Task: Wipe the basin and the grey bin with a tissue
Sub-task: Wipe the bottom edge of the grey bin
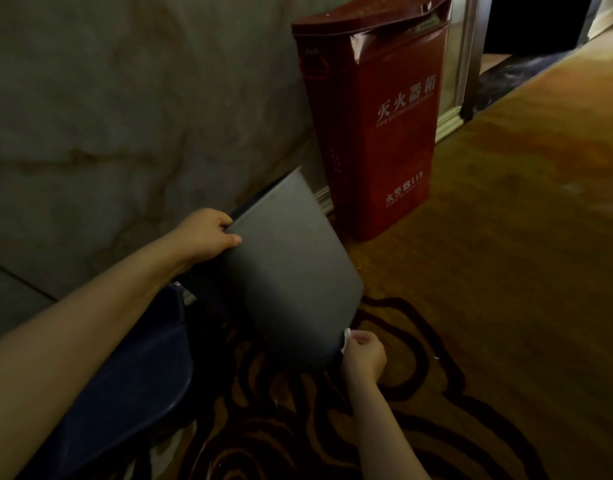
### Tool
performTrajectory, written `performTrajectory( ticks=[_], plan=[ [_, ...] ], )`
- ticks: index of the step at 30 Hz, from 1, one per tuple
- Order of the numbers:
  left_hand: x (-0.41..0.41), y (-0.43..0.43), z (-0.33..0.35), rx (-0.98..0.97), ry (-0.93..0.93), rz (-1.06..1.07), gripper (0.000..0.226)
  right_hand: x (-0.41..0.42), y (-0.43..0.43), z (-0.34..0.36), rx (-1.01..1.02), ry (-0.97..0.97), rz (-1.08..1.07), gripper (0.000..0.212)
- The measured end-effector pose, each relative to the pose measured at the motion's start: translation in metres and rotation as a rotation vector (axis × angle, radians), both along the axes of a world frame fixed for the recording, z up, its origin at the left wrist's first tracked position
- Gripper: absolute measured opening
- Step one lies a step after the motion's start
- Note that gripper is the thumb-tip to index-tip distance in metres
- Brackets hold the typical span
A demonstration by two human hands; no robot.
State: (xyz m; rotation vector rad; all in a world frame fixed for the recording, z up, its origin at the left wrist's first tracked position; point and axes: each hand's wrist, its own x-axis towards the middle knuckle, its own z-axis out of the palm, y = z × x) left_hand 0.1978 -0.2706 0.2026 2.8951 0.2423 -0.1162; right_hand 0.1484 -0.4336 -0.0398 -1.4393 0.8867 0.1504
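The grey bin (291,271) is tilted with its open mouth turned toward the wall, its base nearest me. My left hand (208,237) grips the bin's rim at the upper left. Against the bin's lower right edge, near the base, my right hand (362,356) presses a small white tissue (346,337). A dark blue basin (135,368) lies on the floor under my left forearm, partly hidden by it.
A red fire-extinguisher box (374,112) stands against the marble wall (107,109) just behind the bin. Patterned brown carpet (506,271) covers the floor to the right. A dark doorway (533,22) shows at the top right.
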Motion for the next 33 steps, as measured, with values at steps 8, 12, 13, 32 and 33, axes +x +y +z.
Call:
performTrajectory(
  ticks=[8,12,13,32,33],
  plan=[
    [-0.012,0.022,-0.027,-0.003,-0.293,0.003,0.018,-0.004,0.006,0.038,-0.089,-0.317,0.112,0.005],
    [-0.021,0.027,-0.037,-0.063,-0.397,-0.082,0.012,-0.003,0.008,0.052,-0.128,-0.409,0.138,0.012],
    [-0.022,0.03,-0.04,-0.066,-0.417,-0.104,0.012,-0.003,0.009,0.053,-0.13,-0.419,0.151,0.01],
    [-0.045,0.084,-0.085,-0.106,-0.254,-0.165,0.01,0.054,0.038,0.177,-0.57,-1.045,0.588,0.016],
    [-0.046,0.084,-0.086,-0.126,-0.256,-0.155,0.008,0.066,0.046,0.184,-0.604,-1.045,0.637,0.016]
  ],
)
